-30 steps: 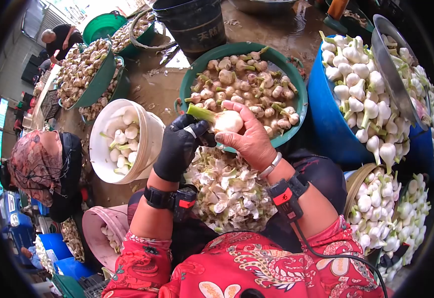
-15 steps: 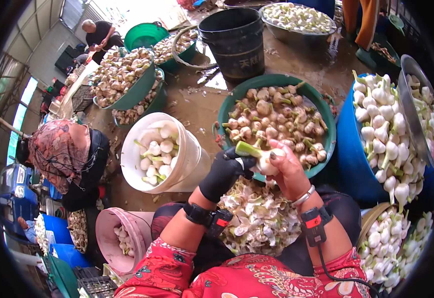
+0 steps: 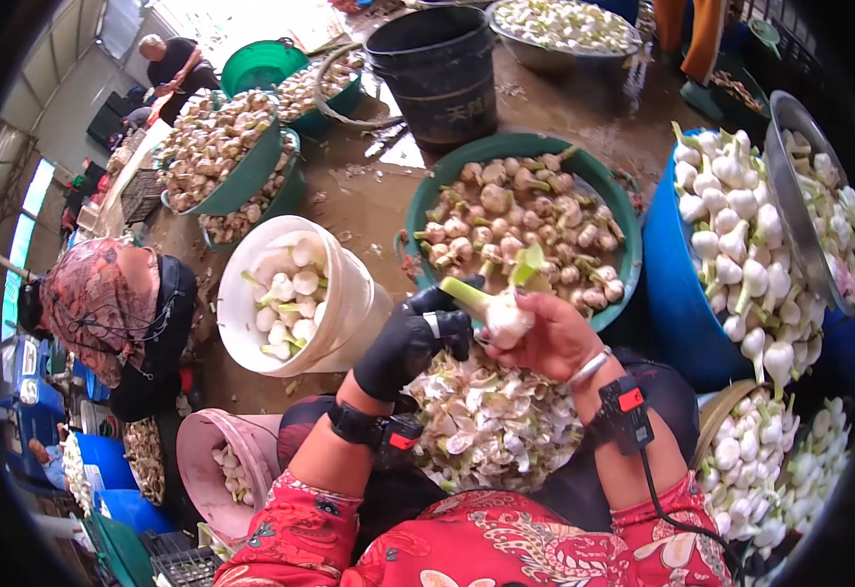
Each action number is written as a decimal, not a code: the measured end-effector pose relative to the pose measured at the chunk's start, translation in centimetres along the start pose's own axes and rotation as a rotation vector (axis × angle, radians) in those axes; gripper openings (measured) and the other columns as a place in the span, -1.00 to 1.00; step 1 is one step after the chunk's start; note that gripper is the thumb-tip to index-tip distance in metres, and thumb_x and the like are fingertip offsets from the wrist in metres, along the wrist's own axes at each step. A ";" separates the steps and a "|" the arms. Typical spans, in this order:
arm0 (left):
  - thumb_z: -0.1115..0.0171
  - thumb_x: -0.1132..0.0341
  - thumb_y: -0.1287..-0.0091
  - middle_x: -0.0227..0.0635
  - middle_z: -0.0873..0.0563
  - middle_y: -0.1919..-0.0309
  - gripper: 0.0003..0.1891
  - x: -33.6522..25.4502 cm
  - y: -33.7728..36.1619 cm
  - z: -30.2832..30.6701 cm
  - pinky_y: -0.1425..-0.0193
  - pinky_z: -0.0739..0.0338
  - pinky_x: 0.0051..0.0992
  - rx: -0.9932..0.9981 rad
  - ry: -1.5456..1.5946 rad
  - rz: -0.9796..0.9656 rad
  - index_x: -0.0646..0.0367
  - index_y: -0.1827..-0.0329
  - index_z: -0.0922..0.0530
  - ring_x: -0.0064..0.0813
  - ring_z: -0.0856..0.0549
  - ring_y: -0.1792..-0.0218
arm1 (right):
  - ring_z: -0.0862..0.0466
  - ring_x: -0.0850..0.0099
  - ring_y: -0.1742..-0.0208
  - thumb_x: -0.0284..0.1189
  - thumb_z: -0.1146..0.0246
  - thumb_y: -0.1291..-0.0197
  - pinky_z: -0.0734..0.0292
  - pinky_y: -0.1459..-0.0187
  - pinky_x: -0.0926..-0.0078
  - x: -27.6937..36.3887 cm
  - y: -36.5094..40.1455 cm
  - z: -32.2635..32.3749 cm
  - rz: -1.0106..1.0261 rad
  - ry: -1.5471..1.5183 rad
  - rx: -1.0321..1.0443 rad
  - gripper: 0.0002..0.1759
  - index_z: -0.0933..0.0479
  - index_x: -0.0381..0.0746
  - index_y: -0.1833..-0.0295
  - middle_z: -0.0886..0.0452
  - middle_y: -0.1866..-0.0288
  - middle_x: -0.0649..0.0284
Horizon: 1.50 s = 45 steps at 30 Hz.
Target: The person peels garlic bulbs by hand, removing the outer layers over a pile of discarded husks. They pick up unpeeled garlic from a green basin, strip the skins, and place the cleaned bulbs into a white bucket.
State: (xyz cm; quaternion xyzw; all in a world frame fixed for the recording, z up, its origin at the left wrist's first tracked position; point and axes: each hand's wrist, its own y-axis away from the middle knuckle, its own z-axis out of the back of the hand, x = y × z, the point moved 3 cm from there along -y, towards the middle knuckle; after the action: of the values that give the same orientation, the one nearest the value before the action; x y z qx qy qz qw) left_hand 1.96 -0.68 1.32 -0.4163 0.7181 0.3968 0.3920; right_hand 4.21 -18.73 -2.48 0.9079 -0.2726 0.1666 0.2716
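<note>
Left hand [image 3: 418, 338] curled at the stem [image 3: 464, 293], grip unclear, right hand [image 3: 553, 342] closed round garlic bulb [image 3: 507, 319] by green basin's near rim [image 3: 611, 312]: brace bulb, strip skin flap [image 3: 528, 262] evenly.

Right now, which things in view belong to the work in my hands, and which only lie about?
Seem part of the work:
garlic bulb in the right hand
peelings below
white bucket of white garlic
green tub of brownish garlic

Probably just lying about:
black bucket
bright green tub farther back
</note>
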 end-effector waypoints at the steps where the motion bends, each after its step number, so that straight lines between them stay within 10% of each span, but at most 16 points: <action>1: -0.17 0.36 -0.32 -0.37 -0.64 0.26 -0.56 0.3 -0.1 -0.3 0.24 -0.51 -0.55 -0.035 -0.014 -0.036 0.22 -0.26 -0.42 -0.59 -0.59 0.36 | -0.69 0.28 0.28 -0.15 -0.12 -0.26 -0.64 0.23 0.35 -0.4 -0.2 0.0 -0.025 0.018 -0.008 -0.59 -0.48 -0.26 -0.02 -0.65 0.21 0.17; 6: -0.20 0.39 -0.29 -0.41 -0.66 0.32 -0.78 0.3 -1.0 -0.5 0.23 -0.51 -0.58 -0.181 -0.132 -0.109 0.25 0.03 -0.60 -0.62 -0.61 0.35 | -0.65 0.48 0.38 -0.29 -0.23 -0.21 -0.55 0.35 0.49 -0.3 -1.1 -0.1 0.199 0.309 -0.258 -0.75 -0.53 -0.23 0.12 -0.65 0.32 0.29; 8: -0.20 0.39 -0.30 -0.40 -0.67 0.36 -0.82 0.7 -1.5 0.4 0.30 -0.51 -0.60 -0.271 -0.097 -0.100 0.25 0.10 -0.62 -0.62 -0.61 0.40 | -0.64 0.52 0.38 -0.38 -0.21 -0.21 -0.51 0.39 0.50 0.0 -1.8 -0.9 0.710 0.523 -0.269 -0.82 -0.55 -0.29 0.27 -0.64 0.37 0.35; 11: -0.14 0.33 -0.34 -0.36 -0.66 0.40 -0.79 -1.7 -1.0 1.2 0.33 -0.51 -0.58 -0.279 -1.020 -0.636 0.28 0.10 -0.60 -0.58 -0.62 0.42 | -0.61 0.32 0.49 -0.50 -0.20 -0.08 -0.47 0.43 0.40 0.6 0.6 -2.2 0.942 0.990 -0.150 -0.87 -0.48 -0.30 0.47 -0.59 0.51 0.19; 14: -0.10 0.27 -0.38 -0.33 -0.65 0.39 -0.77 -1.3 -0.9 3.9 0.36 -0.51 -0.55 -0.316 -0.123 -0.344 0.28 0.11 -0.56 -0.55 -0.63 0.43 | -0.55 0.04 0.53 -0.51 -0.18 0.07 -0.48 0.42 0.14 -1.5 0.9 -3.2 1.028 1.508 0.082 -0.87 -0.43 -0.30 0.57 -0.49 0.60 0.00; 19: -0.13 0.19 -0.36 -0.38 -0.63 0.42 -0.71 -0.6 -0.5 5.1 0.41 -0.45 -0.58 -0.372 0.114 -0.222 0.25 0.05 -0.55 -0.57 -0.56 0.48 | -0.63 -0.03 0.31 -0.37 -0.21 0.07 -0.55 0.22 0.12 -2.8 0.2 -0.1 0.262 1.824 -0.019 -0.78 -0.54 -0.34 0.40 -0.60 0.41 -0.09; 22: -0.13 0.12 -0.38 -0.40 -0.62 0.42 -0.66 -0.2 -0.1 6.1 0.41 -0.43 -0.60 -0.384 -0.439 -0.352 0.25 0.04 -0.54 -0.60 -0.56 0.47 | -0.61 -0.06 0.34 -0.37 -0.18 0.09 -0.54 0.25 0.12 -2.3 0.2 0.3 0.296 1.735 -0.170 -0.79 -0.55 -0.31 0.41 -0.58 0.44 -0.10; 24: -0.05 0.53 -0.32 -0.31 -0.67 0.31 -0.76 -1.2 0.6 5.9 0.31 -0.55 -0.53 -0.367 -0.318 -0.325 0.30 -0.01 -0.55 -0.53 -0.65 0.36 | -0.61 -0.05 0.34 -0.35 -0.19 0.09 -0.55 0.23 0.13 -2.1 -0.2 0.6 0.312 1.789 -0.279 -0.78 -0.57 -0.29 0.42 -0.59 0.43 -0.09; 25: -0.08 0.56 -0.27 -0.25 -0.68 0.24 -0.76 -2.3 1.3 4.7 0.23 -0.56 -0.53 -0.390 -1.051 -0.601 0.29 0.02 -0.56 -0.50 -0.67 0.28 | -0.62 -0.04 0.33 -0.34 -0.20 0.10 -0.55 0.22 0.12 -2.6 -0.3 0.5 0.223 1.854 -0.192 -0.77 -0.58 -0.30 0.42 -0.60 0.43 -0.08; 28: -0.11 0.55 -0.25 -0.19 -0.68 0.13 -0.75 -3.3 1.4 5.2 0.11 -0.57 -0.53 -0.430 -1.434 -0.747 0.32 0.00 -0.54 -0.46 -0.68 0.18 | -0.62 -0.03 0.32 -0.33 -0.21 0.12 -0.55 0.20 0.11 -3.3 -0.5 0.8 0.085 1.931 -0.105 -0.75 -0.59 -0.30 0.40 -0.61 0.41 -0.06; 30: -0.20 0.56 -0.17 -0.18 -0.66 0.07 -0.64 -3.8 1.4 7.1 -0.07 -0.54 -0.49 -0.442 -0.951 -0.664 0.35 -0.07 -0.48 -0.38 -0.66 0.07 | -0.63 -0.02 0.30 -0.32 -0.22 0.13 -0.54 0.19 0.12 -3.4 -0.6 1.2 -0.008 1.987 -0.090 -0.73 -0.59 -0.32 0.39 -0.63 0.38 -0.05; 34: -0.24 0.54 -0.16 -0.18 -0.65 0.03 -0.60 -2.9 1.8 4.9 -0.14 -0.50 -0.46 -0.453 -1.273 -0.746 0.36 -0.10 -0.48 -0.41 -0.63 -0.01 | -0.69 0.23 0.19 -0.13 -0.34 -0.04 -0.59 0.16 0.30 -4.3 -2.0 1.0 0.095 1.556 0.089 -0.50 -0.57 -0.31 0.05 -0.66 0.28 0.06; 38: -0.32 0.48 -0.17 -0.20 -0.65 0.04 -0.60 -1.1 1.1 3.4 -0.13 -0.51 -0.46 -0.294 -1.017 -0.709 0.37 -0.08 -0.50 -0.40 -0.63 0.00 | -0.68 0.36 0.23 -0.04 -0.33 -0.13 -0.64 0.27 0.41 -1.9 -0.8 -1.4 -0.081 0.142 0.004 -0.43 -0.44 -0.24 -0.07 -0.61 0.27 0.19; 45: -0.35 0.50 -0.08 -0.21 -0.69 0.16 -0.60 0.1 0.0 4.6 -0.05 -0.53 -0.47 -0.268 -1.143 -0.683 0.31 -0.03 -0.55 -0.37 -0.67 0.11 | -0.58 0.51 0.47 -0.62 -0.13 -0.20 -0.49 0.45 0.61 -0.1 -1.5 -1.4 0.283 -0.021 0.093 -0.88 -0.51 -0.31 0.16 -0.58 0.40 0.29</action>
State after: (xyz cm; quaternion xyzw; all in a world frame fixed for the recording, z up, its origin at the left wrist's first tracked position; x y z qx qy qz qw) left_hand 2.94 3.40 -0.52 -0.3896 0.1711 0.4941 0.7582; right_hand 4.77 -16.79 -2.02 0.8737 -0.3927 0.2059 0.2003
